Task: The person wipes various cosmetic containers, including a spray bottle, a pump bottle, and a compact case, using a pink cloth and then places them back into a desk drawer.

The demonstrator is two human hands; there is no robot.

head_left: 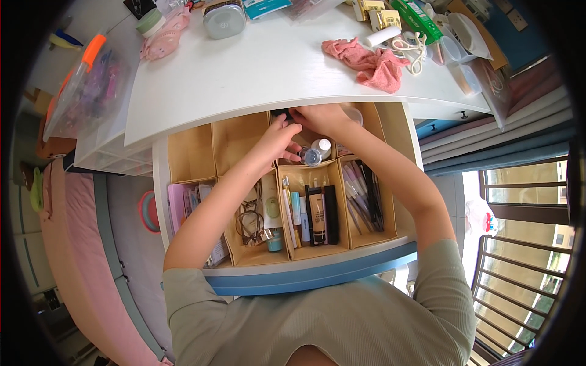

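Both hands reach into the far middle compartment of an open drawer (287, 277), close under the desk's front edge. My left hand (282, 141) has its fingers apart, the lower ones beside a small clear round container (311, 157). A white-capped bottle (321, 146) stands next to that container. Just beyond it, my right hand (320, 119) is bent over toward the left; its fingertips are hidden. A small dark thing (281, 113) lies between the two hands' fingertips, mostly covered, and I cannot make out its kind or whether either hand grips it.
Tan dividers split the drawer. Nearer compartments hold glasses (249, 224), a foundation tube (317, 215), brushes and pencils (365, 195), and a small teal-lidded jar (274, 240). On the white desk (256, 73) lie a pink cloth (369, 64) and a grey case (224, 22).
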